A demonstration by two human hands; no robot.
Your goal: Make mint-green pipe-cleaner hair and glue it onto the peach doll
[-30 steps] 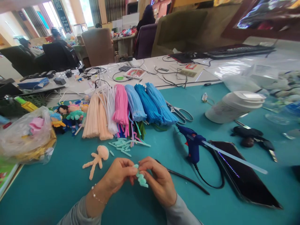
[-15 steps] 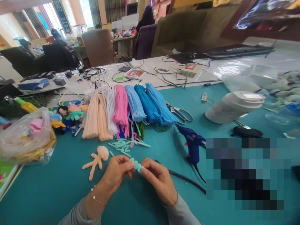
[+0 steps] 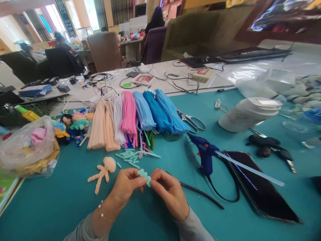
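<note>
Between my two hands is a short mint-green pipe cleaner piece (image 3: 144, 174), bent into small zigzag loops. My left hand (image 3: 129, 180) pinches its left end with thumb and forefinger. The right end is pinched by my right hand (image 3: 169, 190); the fingertips partly cover it. Left of my hands, a peach pipe cleaner doll (image 3: 101, 172) with a round head lies flat on the teal mat (image 3: 62, 207). Just beyond my fingers lies a loose pile of cut mint pipe cleaner pieces (image 3: 129, 155).
Bundles of pipe cleaners (image 3: 146, 112) lie behind the pile, with scissors (image 3: 192, 122) beside them. To the right are a blue glue gun (image 3: 205, 154) with its cord, a phone (image 3: 260, 187), keys (image 3: 272, 147) and a white cup (image 3: 247, 115). A plastic bag (image 3: 27, 144) sits left.
Both hands stay nearly in place, still pinching the mint piece. It has turned slightly, and its right end now points further down. The doll and the pile have not moved.
</note>
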